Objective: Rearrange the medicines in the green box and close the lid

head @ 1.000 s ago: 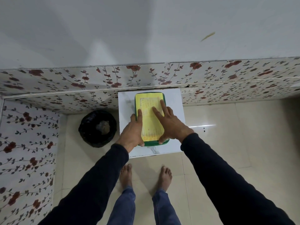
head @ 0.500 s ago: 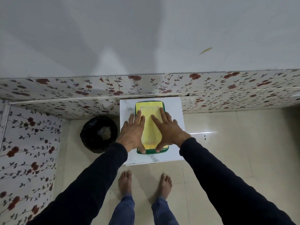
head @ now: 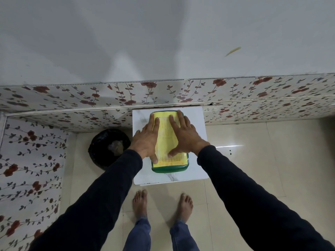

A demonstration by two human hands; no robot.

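Standing: bare feet (head: 139,202) on pale floor tiles (head: 253,160), close to the near edge of the stand.
Wall: grey above, floral panelling (head: 90,98) below, running along the back and down the left side.
Bin: black-lined bin (head: 109,147) on the floor, just left of the stand.
Stand: small white marbled table (head: 196,165), pushed against the floral panelling.
Box: green box (head: 169,169) lying on the table, long side pointing away, lid down.
Lid: yellow printed lid (head: 166,140) covering the top, green rim showing round it.
Left hand: left hand (head: 146,140) flat on the lid's left side, fingers spread, gripping nothing, thumb near the front corner.
Right hand: right hand (head: 184,136) flat on the lid's right side, fingers splayed toward the far edge, gripping nothing.
Medicines: hidden under the lid.
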